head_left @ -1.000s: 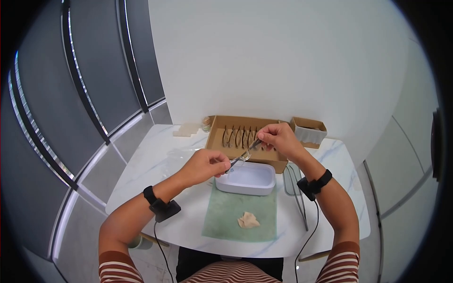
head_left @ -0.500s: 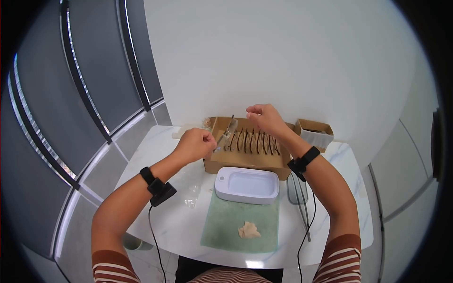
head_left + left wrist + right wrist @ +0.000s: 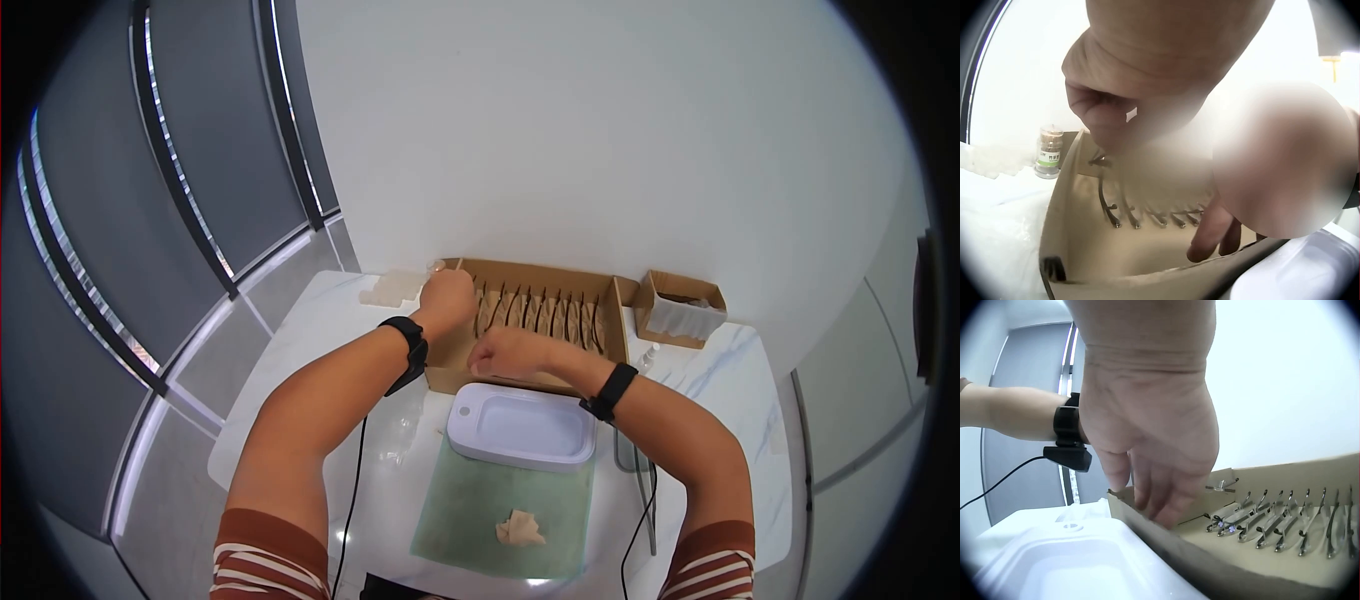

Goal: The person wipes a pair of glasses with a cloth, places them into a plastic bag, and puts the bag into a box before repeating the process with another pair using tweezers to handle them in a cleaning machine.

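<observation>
A cardboard box point(image 3: 440, 380) holds a row of eyeglasses point(image 3: 548, 312) standing side by side. Over its left end is my left hand point(image 3: 452, 298), fingers curled. A pair of glasses point(image 3: 1223, 485) shows at that end in the right wrist view, and a dark bit of frame sits under the left fingertips in the left wrist view; most of the grip is hidden. My right hand point(image 3: 512, 352) hangs over the box's front wall, its fingers point(image 3: 1209, 234) fairly straight and pointing down inside, with no object seen in them.
A white ultrasonic-cleaner-like tub point(image 3: 520, 458) stands before the box on a green mat point(image 3: 470, 520), with a beige cloth point(image 3: 521, 528) nearer me. A smaller cardboard box point(image 3: 652, 318) is at right, a toothpick jar point(image 3: 1049, 151) at back left, a clear plastic bag point(image 3: 395, 440) at left.
Both hands held the glasses over the tub a second ago. My right hand then let go and came down to the box's front edge, while my left hand carried them to the box's left end.
</observation>
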Demonstrator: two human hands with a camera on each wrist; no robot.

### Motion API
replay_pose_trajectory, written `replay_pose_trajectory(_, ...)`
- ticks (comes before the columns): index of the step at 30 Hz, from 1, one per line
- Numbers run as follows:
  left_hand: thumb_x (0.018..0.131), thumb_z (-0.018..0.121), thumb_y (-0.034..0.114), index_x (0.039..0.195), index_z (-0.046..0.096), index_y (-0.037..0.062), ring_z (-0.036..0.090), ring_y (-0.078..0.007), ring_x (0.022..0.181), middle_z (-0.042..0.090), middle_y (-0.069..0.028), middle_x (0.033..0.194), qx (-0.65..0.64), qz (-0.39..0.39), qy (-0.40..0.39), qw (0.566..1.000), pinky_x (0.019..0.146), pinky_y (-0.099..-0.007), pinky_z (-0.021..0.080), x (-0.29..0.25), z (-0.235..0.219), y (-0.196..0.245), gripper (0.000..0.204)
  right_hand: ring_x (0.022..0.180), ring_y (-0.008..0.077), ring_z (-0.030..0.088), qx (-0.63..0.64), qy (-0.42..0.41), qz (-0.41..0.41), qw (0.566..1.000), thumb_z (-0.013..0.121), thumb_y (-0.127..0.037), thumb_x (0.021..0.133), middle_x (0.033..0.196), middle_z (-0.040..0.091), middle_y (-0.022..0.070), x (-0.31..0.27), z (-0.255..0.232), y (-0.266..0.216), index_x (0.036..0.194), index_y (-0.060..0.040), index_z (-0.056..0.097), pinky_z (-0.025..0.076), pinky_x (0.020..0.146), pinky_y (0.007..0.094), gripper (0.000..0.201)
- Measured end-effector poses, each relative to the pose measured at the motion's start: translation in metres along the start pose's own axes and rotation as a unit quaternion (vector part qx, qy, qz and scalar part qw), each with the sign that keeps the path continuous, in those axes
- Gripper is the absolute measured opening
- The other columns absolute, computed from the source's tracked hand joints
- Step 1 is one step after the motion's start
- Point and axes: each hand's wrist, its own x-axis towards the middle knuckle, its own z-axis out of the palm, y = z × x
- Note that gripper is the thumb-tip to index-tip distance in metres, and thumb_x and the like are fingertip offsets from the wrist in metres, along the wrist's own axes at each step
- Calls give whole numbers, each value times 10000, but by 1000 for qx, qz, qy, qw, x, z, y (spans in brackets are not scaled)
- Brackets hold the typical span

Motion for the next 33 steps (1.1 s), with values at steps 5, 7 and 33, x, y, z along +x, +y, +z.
replay_pose_trajectory(5, 833, 660, 86, 920, 772, -13, 740, -381, 939, 741, -244, 957, 39, -12, -20, 999, 803, -449, 602, -2, -3, 13, 173, 910, 277, 709, 34, -7, -30, 999, 659, -271, 906, 984, 755, 163, -5, 9, 6, 1103, -13, 744, 540, 842, 372, 335)
replay_pose_trajectory(7, 832, 656, 80, 917, 774, -12, 741, -378, 937, 742, -243, 955, 50, -4, -21, 999, 795, -446, 603, 1, 6, 8, 172, 901, 297, 704, 10, -6, -32, 999, 670, -309, 905, 981, 749, 162, -7, 12, 8, 1122, -23, 736, 539, 836, 389, 365)
replay_pose_trajectory(33, 840, 686, 134, 855, 780, 57, 739, -324, 861, 754, -143, 867, 205, 134, -27, 969, 752, -418, 595, -23, -54, 22, 122, 839, 310, 693, -66, 84, -3, 994, 653, -280, 921, 922, 742, 153, -45, -6, -14, 1035, -30, 743, 539, 808, 408, 289)
